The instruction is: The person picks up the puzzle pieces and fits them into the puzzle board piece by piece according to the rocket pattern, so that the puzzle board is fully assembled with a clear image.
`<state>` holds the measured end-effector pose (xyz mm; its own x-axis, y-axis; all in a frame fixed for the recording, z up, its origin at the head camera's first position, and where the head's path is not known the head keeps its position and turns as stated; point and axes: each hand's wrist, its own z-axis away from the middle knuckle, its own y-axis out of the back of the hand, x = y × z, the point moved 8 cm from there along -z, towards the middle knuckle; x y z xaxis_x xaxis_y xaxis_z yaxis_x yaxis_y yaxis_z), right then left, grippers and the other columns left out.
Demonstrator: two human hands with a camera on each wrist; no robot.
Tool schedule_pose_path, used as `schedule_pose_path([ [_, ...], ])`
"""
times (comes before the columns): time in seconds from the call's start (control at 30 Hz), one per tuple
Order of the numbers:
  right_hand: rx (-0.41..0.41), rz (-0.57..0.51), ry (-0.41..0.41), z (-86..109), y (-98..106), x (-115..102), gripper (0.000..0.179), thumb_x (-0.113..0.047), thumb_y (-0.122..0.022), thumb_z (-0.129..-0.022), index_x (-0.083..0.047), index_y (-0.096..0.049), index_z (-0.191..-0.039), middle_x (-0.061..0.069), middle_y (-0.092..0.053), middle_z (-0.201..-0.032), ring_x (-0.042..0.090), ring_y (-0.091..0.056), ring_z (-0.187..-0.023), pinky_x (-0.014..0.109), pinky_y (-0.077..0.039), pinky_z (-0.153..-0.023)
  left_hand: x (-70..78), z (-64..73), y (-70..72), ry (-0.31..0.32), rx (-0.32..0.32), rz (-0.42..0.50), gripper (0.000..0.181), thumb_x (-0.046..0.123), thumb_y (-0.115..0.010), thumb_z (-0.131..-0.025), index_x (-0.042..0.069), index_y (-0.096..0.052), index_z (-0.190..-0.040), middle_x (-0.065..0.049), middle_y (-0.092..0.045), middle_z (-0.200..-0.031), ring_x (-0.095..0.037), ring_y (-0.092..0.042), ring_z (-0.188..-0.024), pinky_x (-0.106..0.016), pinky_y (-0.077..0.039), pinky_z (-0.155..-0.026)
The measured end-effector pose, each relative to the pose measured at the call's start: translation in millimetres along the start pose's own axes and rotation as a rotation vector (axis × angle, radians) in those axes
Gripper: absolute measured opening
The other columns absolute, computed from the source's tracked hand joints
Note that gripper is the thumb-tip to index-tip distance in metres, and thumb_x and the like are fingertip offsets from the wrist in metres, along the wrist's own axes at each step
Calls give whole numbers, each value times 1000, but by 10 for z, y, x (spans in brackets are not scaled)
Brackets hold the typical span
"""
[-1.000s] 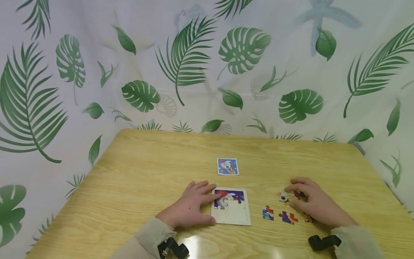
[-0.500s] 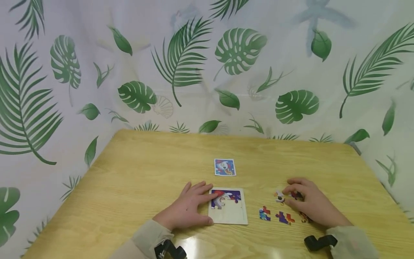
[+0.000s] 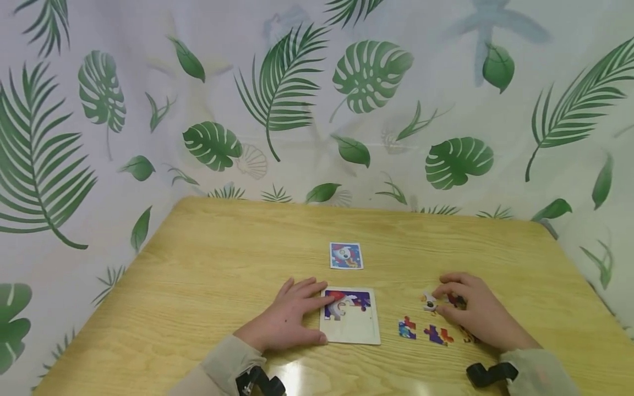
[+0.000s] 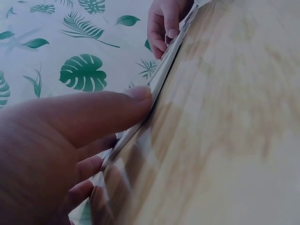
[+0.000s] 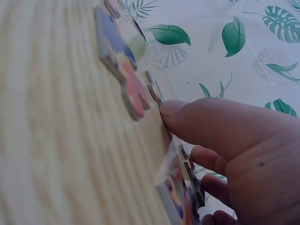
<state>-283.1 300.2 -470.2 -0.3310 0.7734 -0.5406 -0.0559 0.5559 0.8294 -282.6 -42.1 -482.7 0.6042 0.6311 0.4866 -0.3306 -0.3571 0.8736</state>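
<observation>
A square puzzle board [image 3: 349,330], its upper part filled with joined pieces, lies flat on the table. My left hand [image 3: 287,319] rests at its left side, fingers spread, the index fingertip over the filled part and the thumb [image 4: 133,101] along the near left edge. At the right, my right hand [image 3: 477,311] holds a white puzzle piece [image 3: 428,302] with a printed eye between thumb and index fingertips, low at the table. In the right wrist view the thumb [image 5: 176,115] touches a piece's edge. Part of a dark puzzle piece [image 3: 456,300] shows beneath the right hand.
A blue-red puzzle piece [image 3: 408,328] and a purple-orange puzzle piece [image 3: 438,334] lie between board and right hand. Another puzzle piece [image 3: 468,336] is partly under that hand. A small picture card [image 3: 346,256] lies beyond the board. A leaf-print curtain [image 3: 297,110] rises behind the wooden table [image 3: 223,247].
The head view shifts slightly. Both hands, the board and the pieces keep the same places relative to each other.
</observation>
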Motion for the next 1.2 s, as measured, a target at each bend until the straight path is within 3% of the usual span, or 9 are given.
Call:
schedule_pose_path([
  [0.5,-15,5,-54,8,2,24,26,-39,-70,-96,-18,-73,-110,14,-56,-136,43,-46,-128,66,-40,-98,4,-10,-23,-12,2,7,82,53,-75,-83,33,-42,-156,3,-27,-165,-25,-16,-153,-57,3,-121],
  [0.73,15,14,-82,-12,17,4,27,-45,-70,-95,-20,-73,-106,11,-59,-134,38,-50,-125,64,-41,-99,-2,-6,3,-6,-4,-6,81,52,-74,-84,32,-43,-155,3,-28,-165,-22,-15,-153,-55,2,-121],
  [1.03,50,20,-98,-20,3,-18,23,-46,-69,-95,-25,-69,-104,2,-62,-126,17,-57,-103,40,-50,-85,0,2,5,-11,0,5,80,52,-74,-84,32,-44,-155,3,-29,-164,-23,-16,-153,-56,1,-121],
  [1.2,79,-23,-55,-51,7,-206,23,-37,-71,-96,-19,-70,-109,5,-63,-124,22,-59,-103,42,-52,-84,3,-3,14,-12,-2,-3,80,53,-73,-84,32,-43,-155,3,-28,-165,-22,-16,-153,-56,1,-121],
])
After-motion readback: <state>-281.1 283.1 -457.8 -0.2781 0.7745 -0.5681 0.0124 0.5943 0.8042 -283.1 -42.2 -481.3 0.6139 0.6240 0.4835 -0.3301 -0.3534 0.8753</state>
